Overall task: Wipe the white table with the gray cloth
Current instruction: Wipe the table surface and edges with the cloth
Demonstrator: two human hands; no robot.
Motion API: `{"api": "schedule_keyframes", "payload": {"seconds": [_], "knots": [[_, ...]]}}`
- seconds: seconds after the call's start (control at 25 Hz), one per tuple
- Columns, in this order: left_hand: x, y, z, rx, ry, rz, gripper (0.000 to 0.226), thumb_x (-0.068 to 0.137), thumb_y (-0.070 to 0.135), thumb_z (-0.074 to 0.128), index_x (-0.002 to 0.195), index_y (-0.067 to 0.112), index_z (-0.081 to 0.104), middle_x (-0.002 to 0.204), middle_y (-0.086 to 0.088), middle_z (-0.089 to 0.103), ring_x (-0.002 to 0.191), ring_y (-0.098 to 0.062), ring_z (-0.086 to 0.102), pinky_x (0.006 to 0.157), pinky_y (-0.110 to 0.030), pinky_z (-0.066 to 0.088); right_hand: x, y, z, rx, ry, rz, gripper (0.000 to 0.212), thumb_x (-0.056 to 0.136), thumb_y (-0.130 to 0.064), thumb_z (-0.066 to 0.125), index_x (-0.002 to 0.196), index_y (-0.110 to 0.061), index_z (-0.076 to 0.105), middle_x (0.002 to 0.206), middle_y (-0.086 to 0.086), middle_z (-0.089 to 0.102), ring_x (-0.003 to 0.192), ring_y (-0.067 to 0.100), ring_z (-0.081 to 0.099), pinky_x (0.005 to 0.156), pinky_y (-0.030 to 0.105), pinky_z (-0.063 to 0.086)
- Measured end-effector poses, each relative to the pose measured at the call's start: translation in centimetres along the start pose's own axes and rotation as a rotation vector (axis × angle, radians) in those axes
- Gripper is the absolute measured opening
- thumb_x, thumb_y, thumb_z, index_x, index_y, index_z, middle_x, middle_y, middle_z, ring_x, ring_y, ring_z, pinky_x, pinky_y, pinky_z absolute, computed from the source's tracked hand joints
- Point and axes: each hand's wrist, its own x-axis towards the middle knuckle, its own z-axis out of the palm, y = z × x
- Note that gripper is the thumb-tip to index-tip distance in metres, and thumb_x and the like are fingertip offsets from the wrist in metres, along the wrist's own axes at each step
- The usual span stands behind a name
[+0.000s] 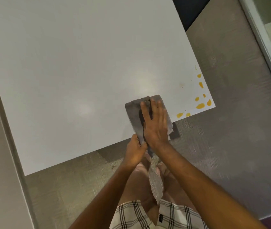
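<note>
The right hand (155, 123) pressed flat on the cloth (134, 116); the left hand (135, 150) pinched its near end. Wiping looked underway; yellow spots (200, 106) at three o'clock likely came next.

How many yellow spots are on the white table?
8 clear yellow spots, all near the white table's right corner: four up the right edge, two at the corner, two along the near edge beside the gray cloth. More may hide under it.

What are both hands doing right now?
Left hand: closed, pinching the gray cloth at the table edge.
Right hand: open, flat on the cloth.
</note>
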Motion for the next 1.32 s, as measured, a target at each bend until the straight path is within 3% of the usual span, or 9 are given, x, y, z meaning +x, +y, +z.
{"api": "schedule_keyframes", "payload": {"seconds": [0.12,0.2,0.28,0.4,0.56,0.72,0.92,1.16,1.32], "knots": [[0.4,-0.4,-1.2,0.138,-0.034,0.042,0.028,0.100,0.038,0.067,0.122,0.025,0.056,0.118,0.001,0.072,0.098,-0.014,0.071,0.086,-0.034,0.061,0.2,1.0,1.5,-0.028,-0.091,-0.084,0.071,0.096,-0.020,0.060,0.164,-0.025,0.039,0.175,0.016,0.023,0.159,0.052,0.018,0.117,0.073,0.039],[0.9,0.1,-2.3,0.380,-0.049,0.031,0.022,0.098,0.043,0.067,0.107,0.024,0.063,0.105,-0.002,0.075,0.091,-0.021,0.073,0.084,-0.041,0.062,0.6,1.3,2.3,-0.082,-0.179,-0.068,0.075,0.095,-0.026,0.063,0.165,-0.031,0.036,0.177,0.012,0.022,0.160,0.055,0.015,0.119,0.079,0.028],[1.3,0.9,-3.7,0.568,-0.046,0.001,0.025,0.097,0.047,0.064,0.089,0.024,0.063,0.093,-0.005,0.077,0.084,-0.024,0.074,0.082,-0.044,0.064,1.0,1.0,3.1,-0.108,-0.203,-0.019,0.073,0.101,-0.055,0.049,0.167,-0.035,0.028,0.179,0.008,0.017,0.162,0.052,0.009,0.122,0.082,0.014],[1.9,2.1,-6.0,0.663,0.244,0.110,0.019,0.101,0.040,0.056,0.099,0.025,0.068,0.095,0.000,0.077,0.081,-0.018,0.071,0.076,-0.037,0.061,1.6,0.5,4.4,-0.112,-0.167,0.051,0.086,0.097,-0.082,0.030,0.169,-0.038,0.018,0.180,0.007,0.012,0.163,0.051,0.006,0.122,0.079,0.001],[4.7,3.4,-8.1,0.692,0.617,0.489,0.039,0.100,0.030,0.065,0.136,0.017,0.059,0.140,-0.010,0.064,0.126,-0.029,0.059,0.103,-0.037,0.046,1.3,1.3,6.3,-0.131,-0.073,-0.034,0.075,0.102,-0.073,0.038,0.167,-0.040,0.024,0.178,0.008,0.020,0.162,0.052,0.009,0.123,0.078,0.011],[8.7,4.0,-6.6,0.861,0.433,0.555,0.064,0.108,0.045,0.044,0.162,0.013,0.032,0.174,-0.014,0.023,0.161,-0.033,0.021,0.131,-0.050,0.018,0.3,3.7,6.3,-0.098,0.045,-0.105,0.066,0.103,-0.063,0.051,0.163,-0.040,0.037,0.174,0.007,0.032,0.162,0.049,0.018,0.123,0.076,0.019],[11.0,2.6,-4.4,0.944,0.434,0.611,0.067,0.109,0.056,0.016,0.164,0.018,0.023,0.176,-0.007,0.016,0.164,-0.030,0.009,0.132,-0.057,0.008,0.4,8.3,4.7,-0.109,0.056,-0.097,0.061,0.103,-0.061,0.050,0.160,-0.039,0.045,0.172,0.008,0.038,0.160,0.050,0.023,0.122,0.075,0.022],[12.3,1.7,-4.1,1.011,0.527,0.630,0.068,0.108,0.057,0.017,0.165,0.020,0.020,0.176,-0.006,0.016,0.164,-0.030,0.011,0.132,-0.057,0.011,3.7,11.1,2.7,-0.210,-0.003,-0.030,0.069,0.098,-0.061,0.050,0.163,-0.042,0.036,0.176,0.006,0.028,0.161,0.050,0.019,0.124,0.071,0.020],[12.3,1.3,-4.1,1.006,0.553,0.656,0.065,0.109,0.054,0.019,0.165,0.019,0.021,0.176,-0.006,0.017,0.163,-0.029,0.012,0.132,-0.055,0.010,6.9,8.2,2.4,-0.179,-0.033,0.175,0.082,0.086,-0.051,0.053,0.165,-0.043,0.030,0.175,0.009,0.029,0.160,0.053,0.019,0.121,0.077,0.020]]}}
